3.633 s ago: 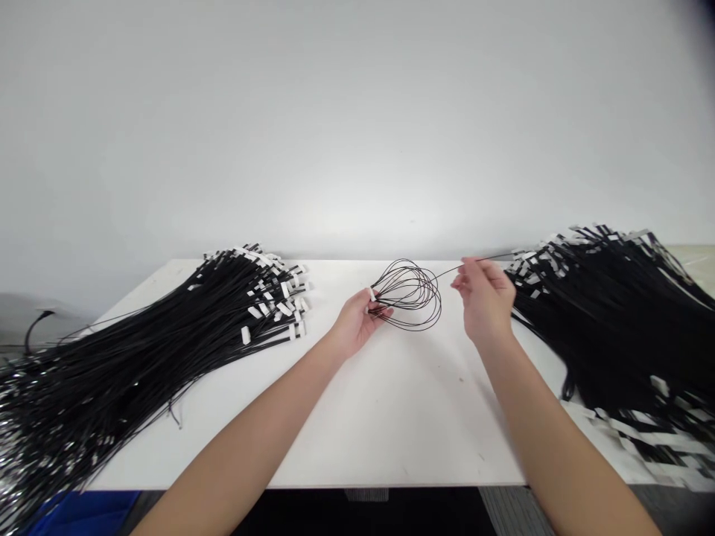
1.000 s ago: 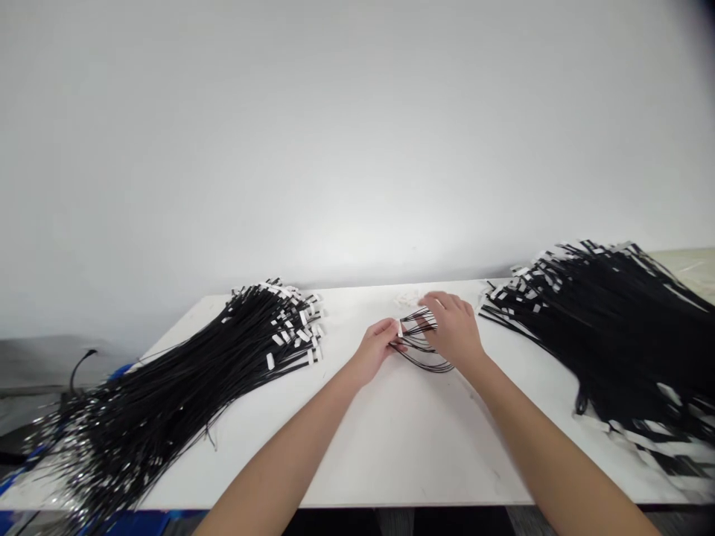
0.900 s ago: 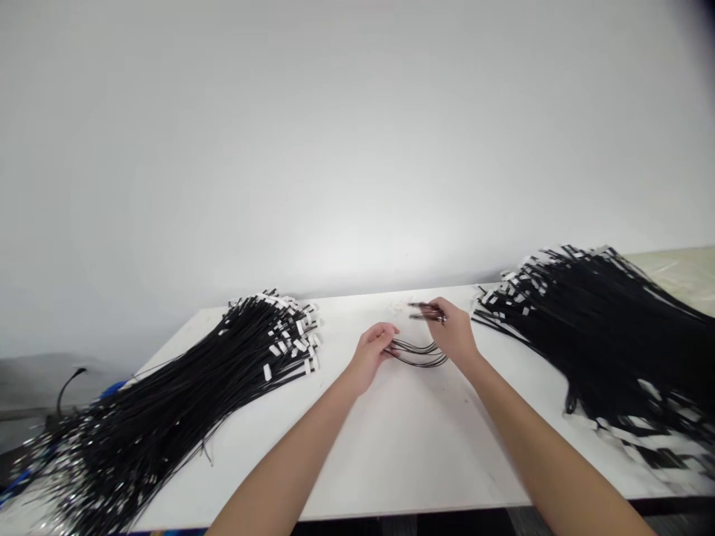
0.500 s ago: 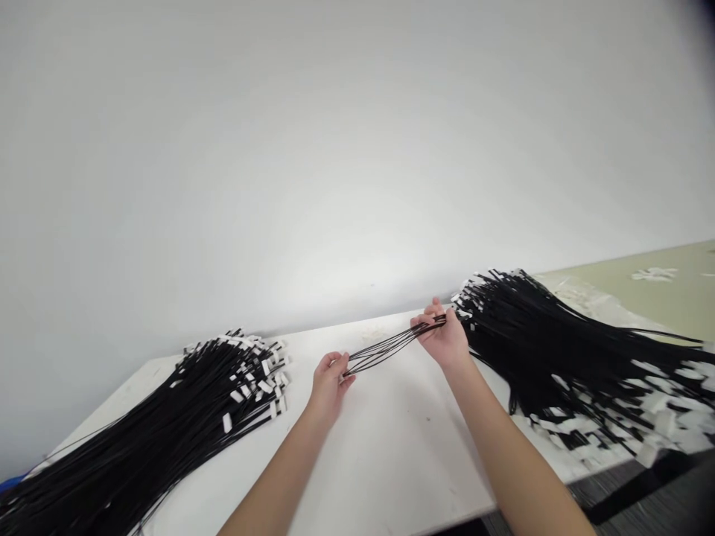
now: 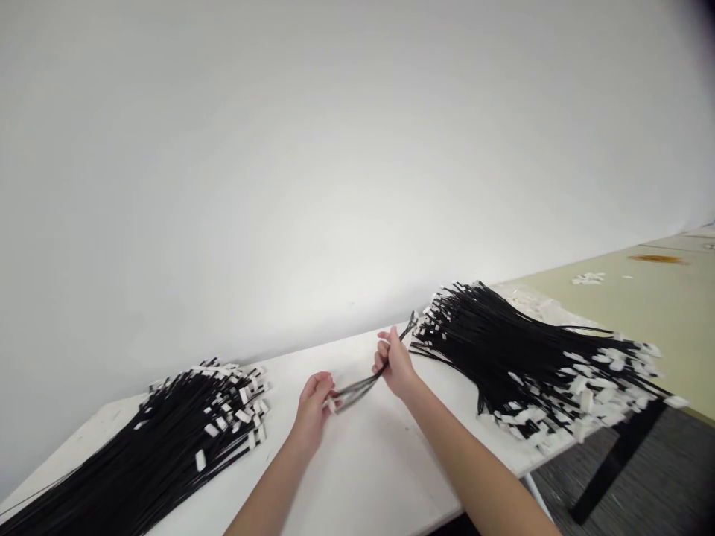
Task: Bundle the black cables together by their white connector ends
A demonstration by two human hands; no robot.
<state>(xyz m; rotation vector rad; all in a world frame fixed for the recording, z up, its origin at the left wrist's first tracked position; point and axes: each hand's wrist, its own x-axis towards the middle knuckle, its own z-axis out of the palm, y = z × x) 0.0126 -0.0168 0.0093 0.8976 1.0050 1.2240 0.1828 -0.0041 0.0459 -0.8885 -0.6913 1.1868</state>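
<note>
Several thin black cables point(image 5: 357, 388) stretch in a small bundle between my two hands, above the white table point(image 5: 369, 461). My left hand point(image 5: 313, 409) pinches one end, where a small white piece shows at the fingertips. Closed around the bundle farther along is my right hand point(image 5: 395, 363), with the other ends sticking out past it toward the upper right. The middle of the bundle is smeared by motion. Just right of my right hand lies a large pile of black cables point(image 5: 503, 350) with white tips.
Another big pile of black cables point(image 5: 150, 454) with white ends covers the table's left side. A pale green table point(image 5: 659, 313) adjoins on the right, with white bits point(image 5: 588, 278) and an orange-brown bundle point(image 5: 659, 259) on it. A white wall point(image 5: 335, 149) stands behind.
My right hand has moved down and left, closer to my left hand, and has slid along the cables, whose ends now stick out beyond it. The view has turned a little right.
</note>
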